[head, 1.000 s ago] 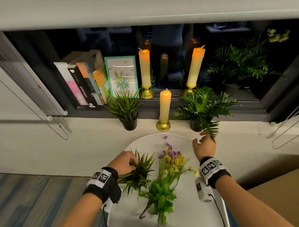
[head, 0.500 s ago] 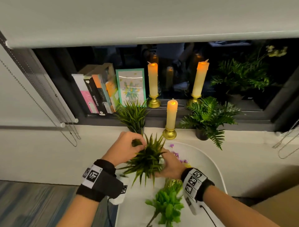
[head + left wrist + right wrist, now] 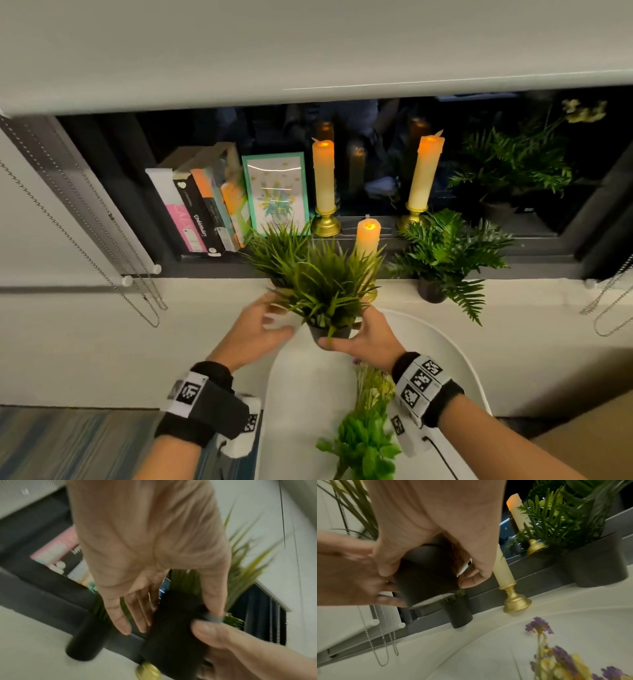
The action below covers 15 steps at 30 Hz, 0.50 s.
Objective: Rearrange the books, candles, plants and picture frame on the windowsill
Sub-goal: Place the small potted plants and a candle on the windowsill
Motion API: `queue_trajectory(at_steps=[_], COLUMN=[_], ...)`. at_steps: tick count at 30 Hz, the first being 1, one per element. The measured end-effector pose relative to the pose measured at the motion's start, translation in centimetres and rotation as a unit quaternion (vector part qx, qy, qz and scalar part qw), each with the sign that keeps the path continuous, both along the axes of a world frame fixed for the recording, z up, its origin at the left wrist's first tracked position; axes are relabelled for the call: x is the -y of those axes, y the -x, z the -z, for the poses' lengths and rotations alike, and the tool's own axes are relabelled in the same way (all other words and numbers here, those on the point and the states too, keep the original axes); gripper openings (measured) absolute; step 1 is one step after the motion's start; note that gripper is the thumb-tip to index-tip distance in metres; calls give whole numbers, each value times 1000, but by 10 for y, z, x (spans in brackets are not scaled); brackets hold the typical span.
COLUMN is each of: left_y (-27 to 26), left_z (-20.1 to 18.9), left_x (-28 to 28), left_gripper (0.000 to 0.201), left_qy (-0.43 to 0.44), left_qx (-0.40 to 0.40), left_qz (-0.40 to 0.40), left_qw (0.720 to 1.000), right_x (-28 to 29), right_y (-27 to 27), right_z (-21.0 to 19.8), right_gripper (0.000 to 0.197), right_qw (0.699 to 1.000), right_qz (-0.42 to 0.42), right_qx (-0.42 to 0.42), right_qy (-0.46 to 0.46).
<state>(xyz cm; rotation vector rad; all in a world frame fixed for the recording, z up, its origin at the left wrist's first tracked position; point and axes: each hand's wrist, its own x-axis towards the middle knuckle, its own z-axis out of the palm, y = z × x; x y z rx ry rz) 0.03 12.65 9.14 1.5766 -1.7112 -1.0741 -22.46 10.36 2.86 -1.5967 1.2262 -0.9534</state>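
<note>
A grass plant (image 3: 329,287) in a black pot (image 3: 329,334) is held upright above the white table, just in front of the windowsill. My right hand (image 3: 346,337) grips the pot (image 3: 426,572) with curled fingers and thumb. My left hand (image 3: 270,318) is at the pot's left side with straight fingers, its thumb against the pot (image 3: 173,628). On the sill stand the books (image 3: 198,209), the picture frame (image 3: 275,193), two tall candles (image 3: 323,178) (image 3: 424,171), a short candle (image 3: 367,236), another grass plant (image 3: 277,253) and a fern (image 3: 445,250).
Loose purple and yellow flowers (image 3: 373,387) and a green sprig (image 3: 363,445) lie on the round white table (image 3: 428,342). Bead chains (image 3: 68,240) hang at the left of the window, more at the right. A roller blind covers the upper window.
The grass plant has been lifted off the table and turned upright, closer to the sill. My right hand came over from the fern and took the pot; my left hand's fingers straightened.
</note>
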Motion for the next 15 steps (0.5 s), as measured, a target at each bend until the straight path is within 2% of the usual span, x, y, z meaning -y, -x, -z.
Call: queue_trajectory(at_steps=[2, 6, 8, 10, 11, 13, 14, 15], left_y=[28, 58, 64, 68, 68, 66, 64, 62], left_z=[4, 16, 21, 23, 24, 27, 28, 30], left_x=[-3, 6, 10, 13, 15, 20, 22, 24], left_gripper=[41, 43, 47, 43, 43, 48, 52, 58], left_qy=[-34, 38, 71, 88, 86, 81, 77, 70], left_qx=[-34, -115, -116, -100, -99, -123, -131, -133], left_qz=[46, 10, 6, -15, -31, -47, -53, -59], left_qw=[998, 993, 991, 991, 991, 988, 987, 987], right_x=[-1, 1, 5, 13, 19, 30, 36, 44], right_y=[-6, -1, 14, 38, 52, 84, 100, 117], right_z=[-2, -4, -4, -2, 2, 11, 17, 27], right_gripper=[72, 71, 73, 83, 80, 55, 46, 47], right_qw=[1000, 999, 999, 995, 992, 980, 964, 947], right_qz=[-9, 4, -19, -36, -15, 73, 125, 169], right_qx=[12, -6, -44, -89, -115, -168, -203, -221], right_qy=[22, 33, 18, -15, -38, -81, -118, -161])
